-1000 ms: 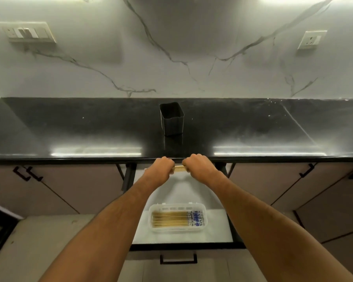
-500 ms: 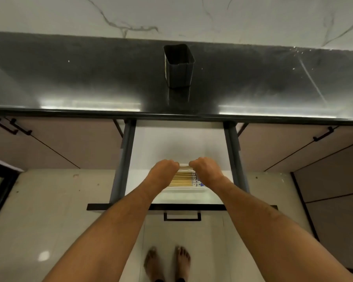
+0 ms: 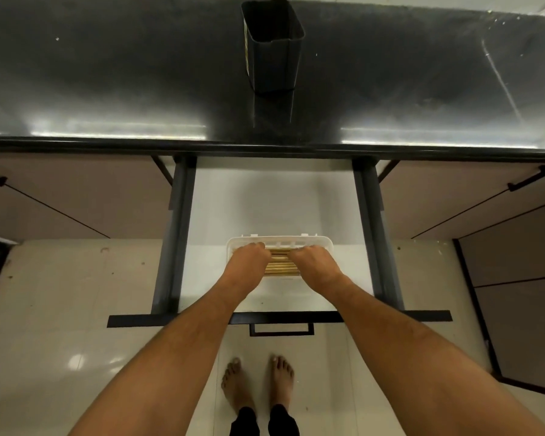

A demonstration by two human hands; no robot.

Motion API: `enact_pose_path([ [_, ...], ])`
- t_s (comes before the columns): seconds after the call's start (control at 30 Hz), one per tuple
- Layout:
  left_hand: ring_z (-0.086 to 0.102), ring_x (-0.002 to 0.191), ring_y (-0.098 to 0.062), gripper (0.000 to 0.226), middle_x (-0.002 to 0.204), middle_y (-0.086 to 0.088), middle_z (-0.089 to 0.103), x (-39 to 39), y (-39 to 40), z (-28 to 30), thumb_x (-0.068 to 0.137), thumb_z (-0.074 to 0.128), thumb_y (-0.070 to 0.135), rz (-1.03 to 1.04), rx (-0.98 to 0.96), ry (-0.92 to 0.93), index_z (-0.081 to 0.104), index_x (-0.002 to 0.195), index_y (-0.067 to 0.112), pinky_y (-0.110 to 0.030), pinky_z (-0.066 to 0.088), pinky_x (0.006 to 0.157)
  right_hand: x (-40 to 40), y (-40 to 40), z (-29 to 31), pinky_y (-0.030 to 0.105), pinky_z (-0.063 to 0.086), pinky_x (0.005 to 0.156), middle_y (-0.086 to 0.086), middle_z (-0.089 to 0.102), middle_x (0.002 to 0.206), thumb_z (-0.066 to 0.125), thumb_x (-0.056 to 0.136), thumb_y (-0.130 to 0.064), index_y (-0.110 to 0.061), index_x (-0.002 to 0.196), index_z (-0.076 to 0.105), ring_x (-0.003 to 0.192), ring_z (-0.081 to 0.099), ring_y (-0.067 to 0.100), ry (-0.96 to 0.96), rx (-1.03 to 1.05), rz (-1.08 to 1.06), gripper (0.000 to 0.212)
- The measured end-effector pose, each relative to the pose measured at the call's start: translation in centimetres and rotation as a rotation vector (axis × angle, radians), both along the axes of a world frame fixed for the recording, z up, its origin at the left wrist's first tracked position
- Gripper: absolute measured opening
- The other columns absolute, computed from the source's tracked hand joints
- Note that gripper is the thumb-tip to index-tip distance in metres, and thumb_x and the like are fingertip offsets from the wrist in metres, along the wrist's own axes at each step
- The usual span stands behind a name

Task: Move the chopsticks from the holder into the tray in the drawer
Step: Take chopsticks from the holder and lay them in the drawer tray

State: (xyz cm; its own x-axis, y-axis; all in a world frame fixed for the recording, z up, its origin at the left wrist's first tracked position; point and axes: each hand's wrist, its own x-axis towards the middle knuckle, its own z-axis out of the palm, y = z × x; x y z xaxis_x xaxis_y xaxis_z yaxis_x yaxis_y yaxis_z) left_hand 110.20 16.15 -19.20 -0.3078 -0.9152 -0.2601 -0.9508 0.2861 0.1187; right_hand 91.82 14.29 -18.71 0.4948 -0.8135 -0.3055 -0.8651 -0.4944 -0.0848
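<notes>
Am lowering both hands, left hand (image 3: 247, 262) and right hand (image 3: 315, 262), into tray (image 3: 323, 243); fingers curled over chopsticks (image 3: 280, 267) ends, keeping bundle level. Holder (image 3: 272, 48) standing empty on far counter (image 3: 107, 73).

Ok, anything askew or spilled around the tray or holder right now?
Nothing stands out. The chopsticks lie in a neat parallel row inside the white tray, both hands over their ends. The black holder stands upright on the counter; no chopsticks stick out above its rim.
</notes>
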Motion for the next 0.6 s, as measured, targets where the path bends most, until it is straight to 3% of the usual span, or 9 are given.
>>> enact_pose_path([
  [0.6,0.068,0.104,-0.024,0.031,0.119,-0.008,0.066,0.1,0.2,-1.6,0.093,0.067,0.007,0.104,0.010,0.077,0.065,0.123,0.015,-0.036,0.059,0.091,-0.8,-0.7,-1.0,0.040,0.059,0.082,0.008,0.075,0.108,0.062,0.089,-0.003,-0.014,0.109,0.075,0.096,0.070,0.029,0.000,-0.067,0.047,0.026],
])
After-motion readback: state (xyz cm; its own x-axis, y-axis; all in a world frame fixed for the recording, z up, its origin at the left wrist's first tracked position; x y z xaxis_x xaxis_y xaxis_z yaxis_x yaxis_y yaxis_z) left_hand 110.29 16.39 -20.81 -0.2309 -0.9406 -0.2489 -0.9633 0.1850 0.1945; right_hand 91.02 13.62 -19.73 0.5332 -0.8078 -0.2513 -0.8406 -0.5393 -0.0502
